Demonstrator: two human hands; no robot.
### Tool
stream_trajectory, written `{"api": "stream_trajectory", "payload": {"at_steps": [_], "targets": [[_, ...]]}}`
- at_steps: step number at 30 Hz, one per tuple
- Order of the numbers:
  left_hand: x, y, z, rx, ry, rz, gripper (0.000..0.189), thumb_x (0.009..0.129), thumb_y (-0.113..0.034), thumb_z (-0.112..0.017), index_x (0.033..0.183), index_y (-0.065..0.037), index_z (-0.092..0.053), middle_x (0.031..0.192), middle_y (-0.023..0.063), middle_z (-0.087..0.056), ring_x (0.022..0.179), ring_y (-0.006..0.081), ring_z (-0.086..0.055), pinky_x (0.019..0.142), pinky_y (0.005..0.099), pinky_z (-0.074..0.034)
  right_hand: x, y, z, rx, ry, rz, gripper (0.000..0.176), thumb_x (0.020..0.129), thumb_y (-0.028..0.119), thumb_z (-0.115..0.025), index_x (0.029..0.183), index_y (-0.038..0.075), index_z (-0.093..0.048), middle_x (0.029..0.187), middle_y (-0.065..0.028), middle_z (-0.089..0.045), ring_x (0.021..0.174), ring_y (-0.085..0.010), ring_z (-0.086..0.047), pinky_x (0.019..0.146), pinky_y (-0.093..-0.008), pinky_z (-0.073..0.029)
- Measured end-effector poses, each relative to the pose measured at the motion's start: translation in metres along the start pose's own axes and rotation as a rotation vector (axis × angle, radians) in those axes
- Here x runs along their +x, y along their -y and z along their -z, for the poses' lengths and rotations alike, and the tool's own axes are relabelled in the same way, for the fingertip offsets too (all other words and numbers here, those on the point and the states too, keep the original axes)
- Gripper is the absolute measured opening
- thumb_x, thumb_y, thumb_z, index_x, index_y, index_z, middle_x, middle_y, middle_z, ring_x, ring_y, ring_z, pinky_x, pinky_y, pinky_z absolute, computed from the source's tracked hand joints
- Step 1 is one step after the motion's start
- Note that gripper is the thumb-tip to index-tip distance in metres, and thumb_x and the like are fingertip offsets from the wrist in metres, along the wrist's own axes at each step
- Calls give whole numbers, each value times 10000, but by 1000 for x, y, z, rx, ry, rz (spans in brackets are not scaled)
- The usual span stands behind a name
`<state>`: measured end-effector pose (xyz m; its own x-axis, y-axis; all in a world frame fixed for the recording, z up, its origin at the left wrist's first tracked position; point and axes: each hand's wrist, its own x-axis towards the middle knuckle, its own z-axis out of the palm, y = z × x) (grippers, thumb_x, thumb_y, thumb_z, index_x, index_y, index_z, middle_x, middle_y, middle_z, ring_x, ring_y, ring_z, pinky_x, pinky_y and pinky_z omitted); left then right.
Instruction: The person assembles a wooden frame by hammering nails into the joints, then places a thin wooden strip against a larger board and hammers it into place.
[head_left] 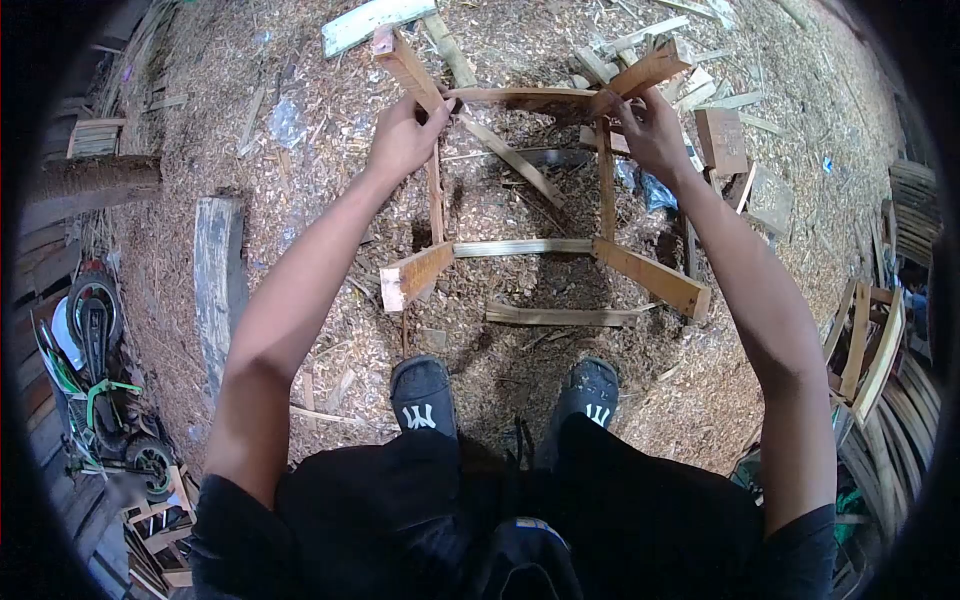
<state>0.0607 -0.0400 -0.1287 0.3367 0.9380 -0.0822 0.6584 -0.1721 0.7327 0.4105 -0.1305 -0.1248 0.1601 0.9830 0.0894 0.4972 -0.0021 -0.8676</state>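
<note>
While the wooden frame (606, 185) sits at twelve o'clock from the person's shoes (422, 392), over a floor (330, 230) strewn with shavings, both hands have hold of its far corners. The left hand (403, 138) is at the frame's ten o'clock, its grip closed around the far left leg (408, 70) near the joint, some fingers hidden; the right hand (657, 138) is at two o'clock, its grip curled in around the base of the far right leg (652, 70). Handling it well probably means equal force from both sides, so that the far rail (525, 97) takes no twist, with fingers close to the joints. The loose strip (515, 162) seen through the frame's opening and the loose board (560, 316) at six o'clock could snag or rock it; whether the frame touches the floor, I cannot tell.
</note>
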Motion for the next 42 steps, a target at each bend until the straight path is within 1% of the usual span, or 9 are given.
{"api": "stream_trajectory", "payload": {"at_steps": [7, 11, 15, 18, 20, 32, 35, 39, 42], "targets": [[-5, 14, -1, 6, 24, -29, 489, 962, -441, -737, 1266, -61, -687, 1175, 203, -742, 1132, 326, -708, 987, 431, -530, -41, -2, -9, -268, -183, -115, 197, 975, 164, -693, 1084, 2, -666, 985, -203, -722, 921, -347, -709, 817, -450, -542], [-6, 11, 1, -1, 11, -40, 505, 956, -443, -744, 1272, -55, -681, 1186, 201, -741, 1129, 326, -709, 984, 434, -532, -82, 6, 2, -291, 224, -461, 238, 950, 69, -628, 1173, 0, -677, 1082, -225, -707, 951, -333, -696, 861, -424, -536], [-6, 12, 1, -26, 48, 4, 508, 952, -439, -749, 1260, -39, -689, 1177, 207, -745, 1116, 338, -714, 974, 433, -536, -112, -7, 1, -278, 358, -288, 403, 946, 40, -568, 1345, 18, -621, 1172, -226, -705, 1018, -278, -689, 898, -401, -533], [-6, 13, -2, 56, 26, -2, 499, 950, -436, -750, 1256, -45, -696, 1162, 213, -748, 1105, 354, -717, 965, 433, -541, -113, -3, 5, -2, 404, -413, 557, 962, 29, -557, 1515, 47, -494, 1255, -211, -689, 1081, -233, -659, 941, -355, -527], [-6, 10, -1, 92, 12, 3, 491, 950, -433, -748, 1255, -52, -700, 1156, 215, -749, 1100, 362, -718, 961, 433, -544, -105, -8, 8, 383, 386, -785, 658, 992, 62, -614, 1604, 67, -375, 1230, -181, -693, 1078, -226, -644, 958, -337, -528], [7, 22, -7, 106, 13, -22, 465, 947, -325, -751, 1340, -95, -661, 1145, 188, -758, 1053, 335, -735, 944, 418, -559, -111, 11, -2, -128, 504, -413, 699, 1034, 214, -660, 1633, 107, -316, 1250, -194, -681, 1112, -220, -647, 955, -394, -530], [8, 17, 1, 52, 62, 20, 487, 947, -340, -749, 1313, -31, -661, 1211, 224, -729, 1103, 346, -713, 941, 424, -559, -116, 20, -2, -47, 488, -482, 718, 1027, 201, -666, 1642, 114, -308, 1281, -163, -660, 1009, -188, -637, 889, -346, -546], [7, 21, 13, -225, 6, -113, 454, 905, -296, -823, 1239, -16, -698, 1043, 146, -765, 963, 201, -722, 866, 355, -567, -126, 39, 5, 140, 329, -575, 730, 1017, 188, -673, 1646, 112, -309, 1317, -129, -639, 949, -153, -611, 835, -298, -547], [7, 22, 38, -190, 250, 75, 553, 856, -334, -868, 1222, 38, -684, 989, 111, -739, 878, 159, -705, 773, 327, -572, -116, 84, 22, 373, 173, -440, 633, 1008, 132, -647, 1597, 101, -416, 1306, -111, -657, 933, -119, -616, 809, -300, -557]]}}
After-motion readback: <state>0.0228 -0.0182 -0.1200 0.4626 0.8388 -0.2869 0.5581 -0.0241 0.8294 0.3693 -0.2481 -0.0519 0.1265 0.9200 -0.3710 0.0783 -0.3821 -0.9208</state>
